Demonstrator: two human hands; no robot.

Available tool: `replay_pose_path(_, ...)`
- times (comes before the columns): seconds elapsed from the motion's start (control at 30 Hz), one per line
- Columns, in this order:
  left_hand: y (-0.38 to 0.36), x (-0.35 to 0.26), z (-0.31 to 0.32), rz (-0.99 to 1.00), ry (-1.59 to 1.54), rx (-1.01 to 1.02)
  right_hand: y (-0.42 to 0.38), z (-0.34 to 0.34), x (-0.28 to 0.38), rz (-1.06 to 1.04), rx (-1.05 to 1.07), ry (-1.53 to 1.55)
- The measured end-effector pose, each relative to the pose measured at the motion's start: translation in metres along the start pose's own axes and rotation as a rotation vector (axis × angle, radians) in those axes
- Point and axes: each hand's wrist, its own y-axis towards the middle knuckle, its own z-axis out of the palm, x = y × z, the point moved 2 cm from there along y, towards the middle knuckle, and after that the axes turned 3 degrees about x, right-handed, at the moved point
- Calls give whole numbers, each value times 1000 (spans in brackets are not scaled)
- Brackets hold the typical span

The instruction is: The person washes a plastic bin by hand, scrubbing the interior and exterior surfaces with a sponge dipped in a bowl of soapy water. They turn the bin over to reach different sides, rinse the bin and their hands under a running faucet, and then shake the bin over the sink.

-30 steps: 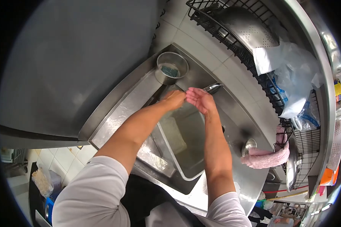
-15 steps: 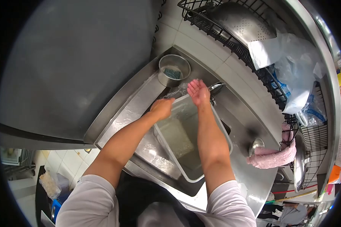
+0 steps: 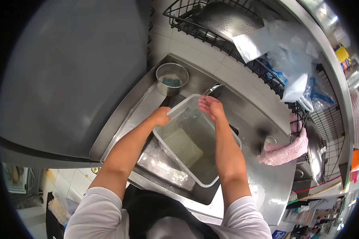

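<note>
Head view: clear tub point(image 3: 195, 143) btwn hands, left hand point(image 3: 160, 116) on rim, right hand point(image 3: 211, 107) over far edge.

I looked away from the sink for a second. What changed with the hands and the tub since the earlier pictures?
The hands, together under the tap a second ago, have parted. The left hand moved to the clear plastic tub and took its left rim; the tub now sits higher and tilted. The right hand stays open at the far rim by the tap. The metal bowl and pink towel have not moved.
</note>
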Motion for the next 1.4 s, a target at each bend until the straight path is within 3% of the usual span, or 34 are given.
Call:
replay_pose_path(0.07, 5, 1, 0, -56, -224, 121, 0, -2, 0, 11, 52, 45)
replay_pose_path(0.13, -3, -8, -6, -59, -263, 147, 10, 13, -1, -13, -2, 486)
replay_pose_path(0.2, -13, -15, -8, -68, -304, 166, 22, 21, -13, -28, -13, 494)
replay_pose_path(0.27, -29, -23, -4, -46, -75, -279, 21, 34, -19, -34, -26, 489)
replay_pose_path(0.3, -35, -20, 6, -50, -82, -281, 7, 53, -16, 74, 195, 236)
replay_pose_path(0.33, -44, -13, 15, -116, -137, -446, -5, 68, -15, 183, 414, -19)
replay_pose_path(0.37, -56, -6, 27, -185, -190, -611, -11, 73, -14, 193, 419, -22)
replay_pose_path(0.4, -69, -4, 46, -193, -194, -612, -15, 73, -13, 221, 414, -239)
replay_pose_path(0.43, -82, -4, 67, -216, -459, -618, -15, 71, -11, 242, 405, -459)
replay_pose_path(0.47, -87, -5, 79, -235, -725, -620, -5, 62, -13, 243, 409, -466)
replay_pose_path(0.53, -95, -28, 74, -244, -762, -598, 25, 32, -23, 119, 56, -23)
replay_pose_path(0.63, -82, -27, 60, -237, -754, -490, 32, 25, -10, 37, -89, 200)
replay_pose_path(0.87, 6, -17, 23, -310, -450, -213, -3, 38, 11, 116, 247, -94)
replay_pose_path(0.9, 11, -17, 24, -303, -451, -202, -12, 28, 10, 11, 85, -241)
replay_pose_path(0.93, 14, -19, 21, -177, -233, -305, -24, 17, 9, -95, -81, -386)
replay_pose_path(0.97, 19, -22, 17, -47, -14, -408, -38, -1, 0, -192, -141, -506)
replay_pose_path(1.0, 24, -24, 11, -38, -15, -406, -57, -20, -12, -289, -195, -630)
replay_pose_path(1.07, 34, -36, -4, 144, 70, -225, -127, -35, -25, -472, -492, -980)
replay_pose_path(1.13, 39, -54, -18, 116, 94, -126, -200, -39, -47, -607, -758, -1114)
replay_pose_path(1.17, 40, -60, -18, 80, 118, -25, -235, -39, -60, -520, -848, -1153)
replay_pose_path(1.23, 43, -62, -12, 39, 148, -43, -288, -33, -96, -416, -968, -1188)
replay_pose_path(1.27, 45, -64, -11, -12, 169, -75, -307, -30, -115, -410, -1001, -1166)
replay_pose_path(1.33, 30, -70, -18, -51, 241, 51, -332, -25, -162, -162, -766, -355)
replay_pose_path(1.4, 15, -59, -16, -101, 362, 231, -342, -16, -178, -199, -824, -313)
